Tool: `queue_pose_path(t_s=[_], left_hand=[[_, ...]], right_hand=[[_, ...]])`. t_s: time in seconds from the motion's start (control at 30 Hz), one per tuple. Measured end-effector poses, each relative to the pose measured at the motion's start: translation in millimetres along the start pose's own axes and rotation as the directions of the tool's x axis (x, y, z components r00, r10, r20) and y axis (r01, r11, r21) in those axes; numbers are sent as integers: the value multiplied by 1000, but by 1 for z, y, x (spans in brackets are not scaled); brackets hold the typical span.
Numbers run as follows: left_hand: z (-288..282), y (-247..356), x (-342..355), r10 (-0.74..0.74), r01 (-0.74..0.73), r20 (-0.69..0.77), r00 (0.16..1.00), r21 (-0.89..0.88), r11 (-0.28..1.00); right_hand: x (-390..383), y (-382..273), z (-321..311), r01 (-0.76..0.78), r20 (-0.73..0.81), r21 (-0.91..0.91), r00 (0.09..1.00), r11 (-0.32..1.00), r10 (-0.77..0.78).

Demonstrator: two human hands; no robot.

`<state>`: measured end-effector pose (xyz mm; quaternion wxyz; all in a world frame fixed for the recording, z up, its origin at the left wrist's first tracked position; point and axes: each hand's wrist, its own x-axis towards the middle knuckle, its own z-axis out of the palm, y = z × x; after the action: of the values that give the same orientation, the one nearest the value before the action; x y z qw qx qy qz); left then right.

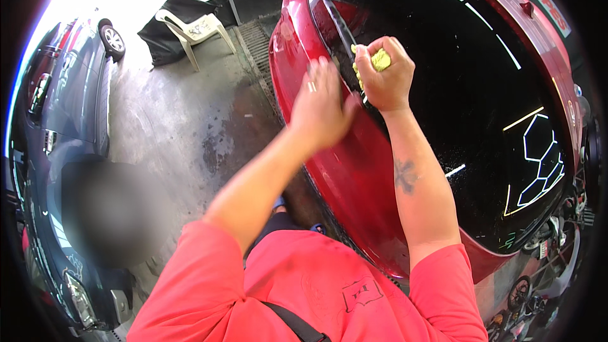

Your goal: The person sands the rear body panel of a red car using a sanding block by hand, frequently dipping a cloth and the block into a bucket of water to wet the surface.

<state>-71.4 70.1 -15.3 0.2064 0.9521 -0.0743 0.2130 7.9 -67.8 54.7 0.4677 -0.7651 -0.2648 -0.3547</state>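
Right hand [389, 82] clenching crumpled yellow cloth [381, 60] over glossy red car [354, 196]; left hand [322, 111] outstretched, empty; red-white lettered rectangular sign [546, 5] beyond car

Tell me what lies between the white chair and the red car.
In the head view, a dark slatted floor grate runs between the white chair and the red car.

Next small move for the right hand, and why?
I'd probably slide the cloth along the wiper toward its far end: the right hand grips it bunched at the wiper, whose length beyond is uncovered, and the left hand is off to the side, over the red panel.
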Motion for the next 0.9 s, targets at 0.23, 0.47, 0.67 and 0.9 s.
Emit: queue_pose_path(t_s=[0.23, 0.47, 0.67, 0.9], left_hand=[[-13, -47, 24, -14, 14, 2, 1000, 7, 1000], [-22, 72, -92, 233, -210, 157, 960, -149, 966], [-12, -23, -13, 103, -101, -76, 992, 32, 994], [-5, 36, -93, 431, -433, -63, 900, -240, 869]], right_hand=[[4, -14, 14, -55, 14, 88, 998, 995, 54], [1, -4, -12, -177, 73, 293, 984, 940, 163], [-3, -18, -18, 70, 174, -135, 984, 988, -46], [-33, -28, -146, 540, 567, -547, 801, 639, -192]])
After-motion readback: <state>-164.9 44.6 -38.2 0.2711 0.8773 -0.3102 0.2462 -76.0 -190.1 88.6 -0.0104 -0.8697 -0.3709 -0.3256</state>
